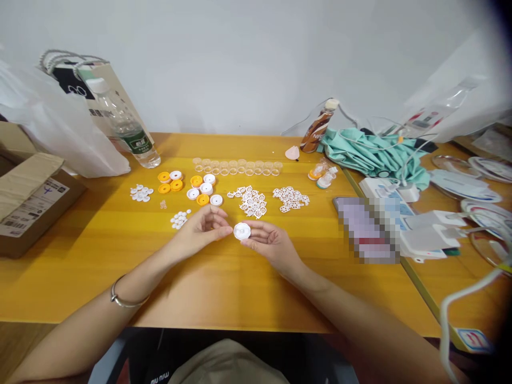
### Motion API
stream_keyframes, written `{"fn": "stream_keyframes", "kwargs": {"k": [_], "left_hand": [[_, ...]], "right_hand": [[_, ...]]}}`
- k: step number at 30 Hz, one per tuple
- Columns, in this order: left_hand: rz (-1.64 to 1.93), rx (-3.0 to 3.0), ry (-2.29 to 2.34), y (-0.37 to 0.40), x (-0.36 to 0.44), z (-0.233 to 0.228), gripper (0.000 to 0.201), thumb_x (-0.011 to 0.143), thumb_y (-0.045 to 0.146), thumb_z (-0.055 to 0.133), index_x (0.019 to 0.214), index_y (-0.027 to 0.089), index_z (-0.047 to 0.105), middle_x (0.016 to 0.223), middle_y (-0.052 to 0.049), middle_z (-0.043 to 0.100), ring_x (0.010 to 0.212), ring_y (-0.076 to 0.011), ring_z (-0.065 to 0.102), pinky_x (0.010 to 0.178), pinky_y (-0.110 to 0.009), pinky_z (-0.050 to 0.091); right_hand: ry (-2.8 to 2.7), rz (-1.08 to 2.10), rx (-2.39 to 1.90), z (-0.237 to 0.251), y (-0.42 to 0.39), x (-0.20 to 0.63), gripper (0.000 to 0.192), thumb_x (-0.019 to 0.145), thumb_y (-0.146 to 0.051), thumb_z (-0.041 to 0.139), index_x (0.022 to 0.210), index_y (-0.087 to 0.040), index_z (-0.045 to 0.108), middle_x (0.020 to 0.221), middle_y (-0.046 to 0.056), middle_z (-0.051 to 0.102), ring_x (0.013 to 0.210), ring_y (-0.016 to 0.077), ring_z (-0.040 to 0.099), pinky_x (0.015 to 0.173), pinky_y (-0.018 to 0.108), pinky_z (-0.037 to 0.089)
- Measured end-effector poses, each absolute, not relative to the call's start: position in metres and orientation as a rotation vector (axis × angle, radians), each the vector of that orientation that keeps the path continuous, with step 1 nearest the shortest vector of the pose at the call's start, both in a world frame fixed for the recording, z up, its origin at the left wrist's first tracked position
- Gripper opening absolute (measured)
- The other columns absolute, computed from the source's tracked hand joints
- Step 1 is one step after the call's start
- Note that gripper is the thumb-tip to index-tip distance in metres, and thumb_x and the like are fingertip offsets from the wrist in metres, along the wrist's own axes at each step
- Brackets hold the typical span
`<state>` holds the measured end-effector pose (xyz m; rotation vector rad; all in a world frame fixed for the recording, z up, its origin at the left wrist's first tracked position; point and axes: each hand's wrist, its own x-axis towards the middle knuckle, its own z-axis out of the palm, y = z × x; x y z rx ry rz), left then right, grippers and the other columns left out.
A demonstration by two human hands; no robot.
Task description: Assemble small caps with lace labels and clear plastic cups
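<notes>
Fingers of both my left hand (202,228) and right hand (269,244) pinch one small white round cap (242,231) between them, just above the yellow bench (100,256). White lattice pieces (252,201) and orange-and-white caps (192,186) lie beyond, near my hands.

A small round white plastic disc (242,231) with a raised rim and a shallow central recess faces upward, lying flat just above the yellow wooden tabletop, near its middle.
</notes>
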<state>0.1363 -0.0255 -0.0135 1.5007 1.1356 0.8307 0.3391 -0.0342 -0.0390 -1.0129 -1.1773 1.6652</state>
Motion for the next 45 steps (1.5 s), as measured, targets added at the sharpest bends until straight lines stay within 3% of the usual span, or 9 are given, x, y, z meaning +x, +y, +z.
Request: {"fn": "stream_keyframes", "kwargs": {"k": [4, 7, 10, 19, 24, 30, 37, 45], "left_hand": [[0.594, 2.143, 1.269, -0.025, 0.122, -0.016, 0.043, 0.073, 0.038, 0.067, 0.112, 0.024, 0.056, 0.109, -0.007, 0.057, 0.096, -0.0223, 0.055, 0.085, -0.038, 0.044], [0.477, 2.329, 1.238, -0.023, 0.119, -0.022, 0.030, 0.079, 0.032, 0.061, 0.108, 0.023, 0.061, 0.105, -0.007, 0.058, 0.095, -0.0228, 0.055, 0.085, -0.039, 0.044], [0.561, 2.202, 1.200, -0.020, 0.120, -0.023, 0.022, 0.082, 0.029, 0.057, 0.102, 0.021, 0.063, 0.101, -0.007, 0.060, 0.091, -0.0200, 0.057, 0.085, -0.037, 0.046], [0.903, 1.466, 0.871, -0.022, 0.131, -0.013, 0.033, 0.078, 0.023, 0.065, 0.109, 0.021, 0.055, 0.113, -0.008, 0.058, 0.102, -0.0184, 0.058, 0.087, -0.033, 0.050], [0.887, 1.497, 0.839, -0.022, 0.136, -0.012, 0.025, 0.076, 0.020, 0.067, 0.100, 0.018, 0.061, 0.103, -0.007, 0.064, 0.099, -0.0179, 0.060, 0.090, -0.035, 0.049], [0.846, 1.569, 0.847, -0.023, 0.134, -0.008, 0.028, 0.080, 0.020, 0.063, 0.107, 0.020, 0.062, 0.110, -0.008, 0.063, 0.105, -0.0178, 0.059, 0.096, -0.035, 0.045], [0.848, 1.708, 0.931, -0.026, 0.134, -0.009, 0.028, 0.081, 0.023, 0.062, 0.110, 0.021, 0.062, 0.111, -0.008, 0.063, 0.105, -0.0187, 0.058, 0.093, -0.034, 0.047], [0.865, 1.866, 0.997, -0.034, 0.139, -0.016, 0.031, 0.082, 0.027, 0.060, 0.113, 0.022, 0.059, 0.113, -0.008, 0.060, 0.101, -0.0189, 0.060, 0.079, -0.032, 0.056]], "right_hand": [[-1.177, 1.645, -1.052, -0.042, -0.031, 0.342, 0.036, 0.061, -0.024, 0.077, 0.096, -0.025, 0.066, 0.089, 0.000, 0.074, 0.088, 0.0183, 0.069, 0.094, 0.040, 0.050], [-1.168, 1.626, -1.077, -0.043, -0.028, 0.343, 0.035, 0.060, -0.024, 0.077, 0.094, -0.024, 0.067, 0.089, 0.000, 0.074, 0.089, 0.0187, 0.069, 0.094, 0.039, 0.050], [-1.155, 1.613, -1.101, -0.043, -0.026, 0.344, 0.036, 0.058, -0.023, 0.078, 0.092, -0.023, 0.067, 0.087, 0.000, 0.074, 0.088, 0.0190, 0.069, 0.093, 0.039, 0.051], [-1.208, 1.595, -1.068, -0.035, -0.033, 0.341, 0.036, 0.057, -0.025, 0.079, 0.091, -0.023, 0.067, 0.087, 0.001, 0.074, 0.086, 0.0202, 0.070, 0.091, 0.041, 0.053], [-1.220, 1.590, -1.040, -0.034, -0.035, 0.341, 0.035, 0.058, -0.025, 0.079, 0.090, -0.022, 0.066, 0.085, 0.000, 0.074, 0.082, 0.0190, 0.071, 0.089, 0.041, 0.054], [-1.221, 1.581, -1.041, -0.034, -0.036, 0.341, 0.033, 0.059, -0.023, 0.078, 0.089, -0.022, 0.065, 0.085, 0.000, 0.074, 0.081, 0.0181, 0.071, 0.089, 0.039, 0.055], [-1.216, 1.577, -1.045, -0.034, -0.037, 0.340, 0.030, 0.058, -0.022, 0.078, 0.085, -0.022, 0.064, 0.085, 0.000, 0.074, 0.082, 0.0186, 0.071, 0.088, 0.038, 0.055], [-1.242, 1.587, -0.997, -0.041, -0.039, 0.338, 0.031, 0.061, -0.024, 0.077, 0.088, -0.019, 0.062, 0.087, 0.002, 0.074, 0.083, 0.0187, 0.071, 0.087, 0.037, 0.055]]}}
